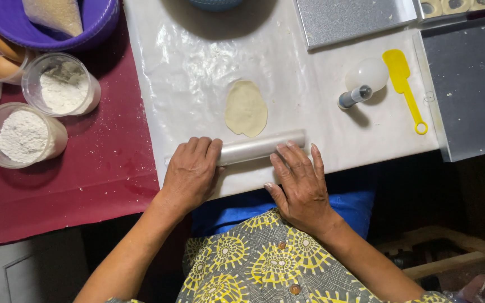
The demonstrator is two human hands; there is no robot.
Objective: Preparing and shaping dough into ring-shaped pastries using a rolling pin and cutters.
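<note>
Both hands are being pressed flat, fingers spread, on a clear cylindrical plastic rolling pin [259,147]: the left hand [191,171] over its left end, the right hand [300,182] over its right. Nothing is being gripped. The pin is being held near the white plastic-covered board's [192,67] near edge, just below a flattened oval of pale dough [246,108].

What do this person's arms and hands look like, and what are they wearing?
Both arms are bare to the lower edge of the picture, with no sleeves in view. The left hand and right hand have no gloves, and no rings or watch show. The person wears a grey garment printed with yellow circular flower-like motifs and fastened by small brown buttons, with blue cloth just above it.
</note>
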